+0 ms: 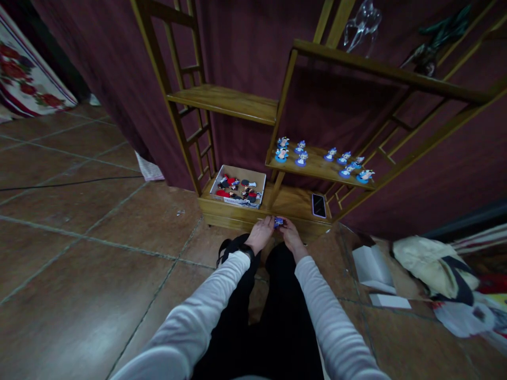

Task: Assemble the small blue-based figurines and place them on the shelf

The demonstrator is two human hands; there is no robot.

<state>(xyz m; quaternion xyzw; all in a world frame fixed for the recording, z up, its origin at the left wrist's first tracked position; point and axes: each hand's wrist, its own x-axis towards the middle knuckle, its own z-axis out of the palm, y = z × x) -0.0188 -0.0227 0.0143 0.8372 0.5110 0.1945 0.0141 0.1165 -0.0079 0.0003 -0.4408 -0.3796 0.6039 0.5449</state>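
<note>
Between my two hands, in front of the low shelf, is a small purple-and-blue figurine (279,222). My left hand (262,232) grips it from the left, fingers closed. From the other side my right hand (291,235) pinches it. Fine details of the figurine are too small to make out. Just beyond my left hand, a shallow cardboard box (219,196) holds several red, black and grey figurines (249,194). On the shelf board above stand several blue-and-white figurines (301,158) on round bases, spread from left to right.
The wooden display rack (229,103) stands before a dark red curtain (245,42). A phone (318,206) lies on its bottom shelf. Glass (362,26) and dark green (443,31) ornaments sit higher up. White packaging (374,266) and a cream bag (430,264) lie on the floor at right.
</note>
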